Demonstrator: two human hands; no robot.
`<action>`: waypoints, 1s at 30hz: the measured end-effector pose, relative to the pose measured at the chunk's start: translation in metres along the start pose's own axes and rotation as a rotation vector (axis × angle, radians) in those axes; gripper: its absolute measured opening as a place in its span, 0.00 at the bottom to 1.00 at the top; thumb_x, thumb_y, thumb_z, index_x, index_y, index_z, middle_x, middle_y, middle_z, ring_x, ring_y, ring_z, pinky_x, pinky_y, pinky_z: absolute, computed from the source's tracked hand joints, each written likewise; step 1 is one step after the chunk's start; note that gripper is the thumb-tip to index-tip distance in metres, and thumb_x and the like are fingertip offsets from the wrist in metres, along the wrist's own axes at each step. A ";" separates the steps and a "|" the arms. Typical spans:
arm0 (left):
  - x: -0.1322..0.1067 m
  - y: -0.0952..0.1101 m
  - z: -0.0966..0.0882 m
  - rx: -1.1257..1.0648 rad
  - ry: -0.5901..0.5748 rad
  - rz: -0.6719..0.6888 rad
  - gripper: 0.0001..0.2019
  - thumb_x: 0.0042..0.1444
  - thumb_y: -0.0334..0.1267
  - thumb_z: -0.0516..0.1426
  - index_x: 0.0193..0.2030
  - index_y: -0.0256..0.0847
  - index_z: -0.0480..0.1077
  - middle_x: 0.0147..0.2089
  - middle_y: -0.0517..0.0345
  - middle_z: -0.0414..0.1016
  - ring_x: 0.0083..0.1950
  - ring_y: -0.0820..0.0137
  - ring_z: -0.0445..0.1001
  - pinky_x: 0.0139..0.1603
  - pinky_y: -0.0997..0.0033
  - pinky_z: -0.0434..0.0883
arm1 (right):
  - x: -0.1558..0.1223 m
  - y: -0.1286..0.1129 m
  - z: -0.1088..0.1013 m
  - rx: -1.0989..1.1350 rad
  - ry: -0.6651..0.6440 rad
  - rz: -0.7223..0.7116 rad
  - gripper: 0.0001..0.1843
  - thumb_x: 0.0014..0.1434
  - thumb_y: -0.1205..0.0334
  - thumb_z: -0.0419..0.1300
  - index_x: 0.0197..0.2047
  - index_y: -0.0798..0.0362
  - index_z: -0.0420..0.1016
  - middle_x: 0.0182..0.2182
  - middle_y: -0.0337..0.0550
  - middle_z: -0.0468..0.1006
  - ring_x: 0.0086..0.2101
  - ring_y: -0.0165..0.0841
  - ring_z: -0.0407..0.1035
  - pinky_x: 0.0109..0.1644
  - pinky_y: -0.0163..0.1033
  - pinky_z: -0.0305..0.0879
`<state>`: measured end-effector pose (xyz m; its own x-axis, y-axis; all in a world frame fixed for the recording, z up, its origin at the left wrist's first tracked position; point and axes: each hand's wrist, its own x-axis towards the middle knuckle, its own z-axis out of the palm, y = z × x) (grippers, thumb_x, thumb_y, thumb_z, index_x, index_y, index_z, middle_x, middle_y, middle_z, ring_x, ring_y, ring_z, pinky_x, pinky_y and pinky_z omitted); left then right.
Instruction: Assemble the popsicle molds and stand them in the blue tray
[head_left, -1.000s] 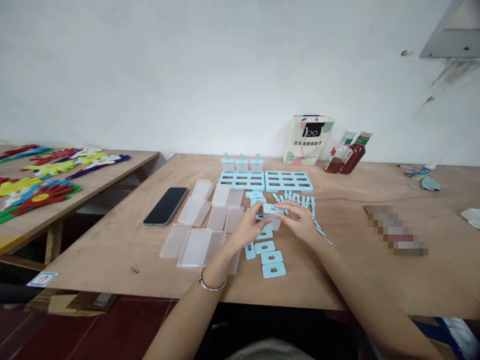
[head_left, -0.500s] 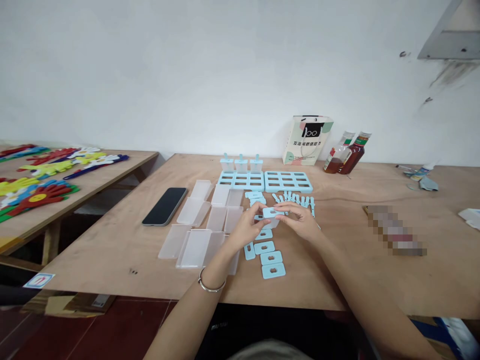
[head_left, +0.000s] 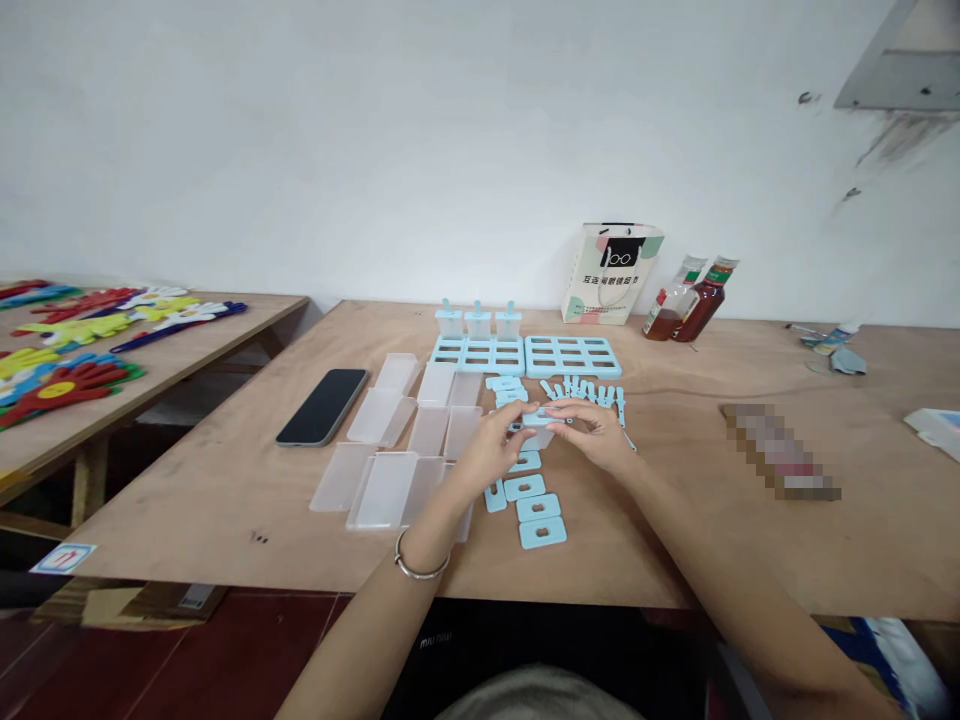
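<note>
My left hand (head_left: 491, 448) and my right hand (head_left: 596, 432) meet above the middle of the wooden table (head_left: 675, 540). Both pinch a small translucent mould cup with a light blue lid (head_left: 538, 422) between their fingertips. Below the hands lies a row of loose blue slotted lids (head_left: 540, 508). Blue sticks (head_left: 592, 392) are fanned out just behind the hands. Several clear mould cups (head_left: 405, 440) lie to the left of my left hand.
Two blue mould trays (head_left: 525, 355) lie behind the sticks, the left one with three assembled moulds (head_left: 478, 320) at its back. A black phone (head_left: 322, 405) lies left. A paper bag (head_left: 611, 272) and two bottles (head_left: 690, 298) stand by the wall. Coloured hand-shaped cutouts (head_left: 75, 350) cover a second table.
The hands have kept hold of the lidded cup and sunk slightly; the lid now sits lower and flatter on the cup. The camera has tilted up a little.
</note>
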<state>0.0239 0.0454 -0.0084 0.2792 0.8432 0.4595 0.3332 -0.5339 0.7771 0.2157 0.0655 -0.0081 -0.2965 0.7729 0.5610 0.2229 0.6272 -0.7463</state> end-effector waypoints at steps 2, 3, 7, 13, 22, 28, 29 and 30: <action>0.000 0.001 0.000 0.011 0.003 0.009 0.11 0.58 0.35 0.55 0.49 0.42 0.68 0.53 0.50 0.75 0.51 0.62 0.74 0.43 0.65 0.75 | 0.001 -0.003 0.000 0.008 -0.002 0.009 0.08 0.53 0.56 0.65 0.38 0.44 0.81 0.42 0.40 0.81 0.44 0.36 0.74 0.54 0.48 0.68; 0.000 0.001 -0.001 0.014 0.001 0.013 0.11 0.58 0.35 0.55 0.48 0.42 0.69 0.53 0.50 0.75 0.51 0.62 0.74 0.43 0.65 0.75 | 0.001 -0.005 -0.002 0.012 -0.011 0.024 0.08 0.53 0.55 0.65 0.38 0.44 0.81 0.42 0.40 0.81 0.45 0.36 0.74 0.54 0.48 0.68; -0.001 0.004 -0.003 0.028 -0.010 0.015 0.12 0.57 0.32 0.55 0.48 0.43 0.69 0.52 0.52 0.76 0.52 0.63 0.74 0.44 0.65 0.76 | 0.007 -0.004 -0.015 0.052 0.016 0.188 0.13 0.55 0.51 0.62 0.42 0.44 0.80 0.44 0.41 0.81 0.49 0.37 0.72 0.56 0.47 0.66; -0.003 0.005 -0.005 0.012 -0.027 -0.012 0.11 0.57 0.29 0.55 0.46 0.43 0.68 0.53 0.53 0.75 0.54 0.62 0.73 0.49 0.62 0.74 | 0.013 0.029 -0.033 -0.286 0.198 0.360 0.12 0.57 0.53 0.57 0.33 0.53 0.76 0.33 0.44 0.80 0.35 0.35 0.73 0.41 0.40 0.68; -0.003 0.006 -0.005 -0.018 -0.040 -0.022 0.11 0.57 0.29 0.54 0.47 0.44 0.67 0.53 0.53 0.75 0.53 0.63 0.73 0.48 0.62 0.73 | 0.056 0.053 -0.020 -0.842 -0.112 0.434 0.07 0.56 0.60 0.57 0.31 0.53 0.74 0.33 0.46 0.79 0.36 0.35 0.71 0.37 0.36 0.62; -0.004 0.004 -0.003 -0.026 -0.053 -0.022 0.11 0.58 0.29 0.54 0.48 0.44 0.66 0.53 0.52 0.74 0.53 0.63 0.73 0.46 0.63 0.74 | 0.083 0.056 -0.017 -0.903 -0.256 0.569 0.09 0.48 0.59 0.63 0.21 0.52 0.72 0.23 0.45 0.78 0.29 0.36 0.72 0.28 0.34 0.56; -0.004 0.004 -0.003 -0.024 -0.056 -0.025 0.11 0.59 0.29 0.54 0.48 0.43 0.66 0.53 0.51 0.74 0.54 0.62 0.72 0.46 0.62 0.75 | 0.085 0.055 -0.016 -0.902 -0.282 0.585 0.10 0.47 0.59 0.63 0.18 0.52 0.70 0.20 0.45 0.77 0.27 0.36 0.72 0.27 0.34 0.56; -0.005 0.004 -0.003 -0.023 -0.060 -0.031 0.11 0.59 0.29 0.53 0.48 0.43 0.66 0.54 0.51 0.73 0.54 0.62 0.72 0.46 0.62 0.75 | 0.087 0.053 -0.015 -0.899 -0.304 0.598 0.11 0.46 0.60 0.63 0.17 0.52 0.69 0.18 0.44 0.75 0.26 0.36 0.72 0.27 0.35 0.55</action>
<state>0.0211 0.0394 -0.0056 0.3229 0.8535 0.4091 0.3220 -0.5055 0.8005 0.2154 0.1675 0.0060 -0.1041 0.9946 -0.0035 0.9584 0.0994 -0.2676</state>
